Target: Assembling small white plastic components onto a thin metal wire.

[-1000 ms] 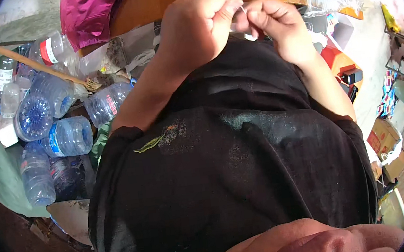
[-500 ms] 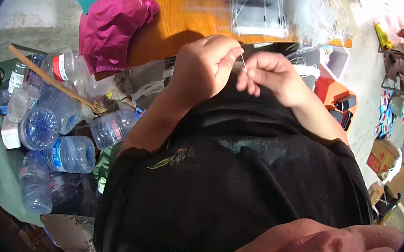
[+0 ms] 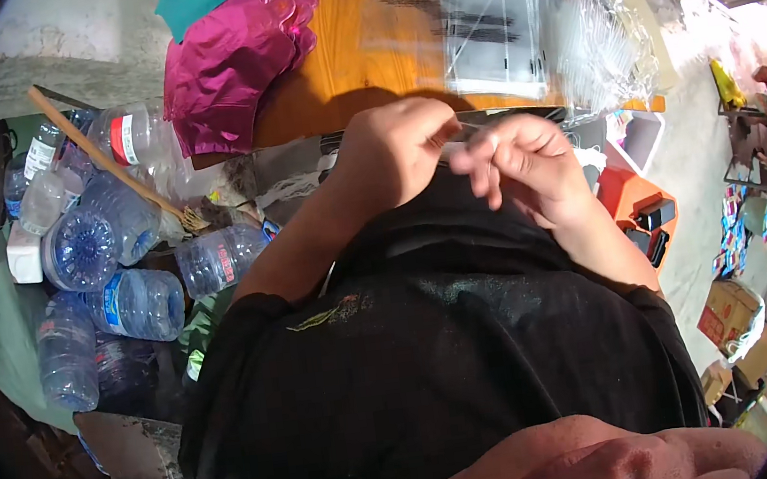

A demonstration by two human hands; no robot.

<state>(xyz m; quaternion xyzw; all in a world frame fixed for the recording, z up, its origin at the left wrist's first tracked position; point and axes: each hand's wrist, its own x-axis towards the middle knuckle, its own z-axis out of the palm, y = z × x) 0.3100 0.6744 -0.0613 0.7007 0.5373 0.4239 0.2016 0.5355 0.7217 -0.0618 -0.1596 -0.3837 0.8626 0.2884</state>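
Observation:
My left hand (image 3: 400, 154) is bent at the wrist over my lap, just short of the wooden table (image 3: 336, 70). Its thumb and forefinger are pinched together on a thin white strand, which is barely visible now. Close by on the right, my right hand (image 3: 531, 161) has its fingers curled toward the left hand's fingertips. Those right fingertips are smeared by motion, so whether they grip the strand is unclear. Dark cloth (image 3: 432, 329) covers my body beneath both hands.
Clear plastic sleeves (image 3: 497, 28) and a crinkled clear bundle (image 3: 608, 53) lie on the table, beside magenta cloth (image 3: 224, 83). Several empty plastic bottles (image 3: 135, 301) and a wooden-handled tool (image 3: 105, 158) are at left. An orange bin (image 3: 621, 189) stands at right.
My left hand has lowered slightly and its pinch has turned, so the strand no longer shows plainly between the hands. The right hand's fingers have shifted. The whole view has moved a little.

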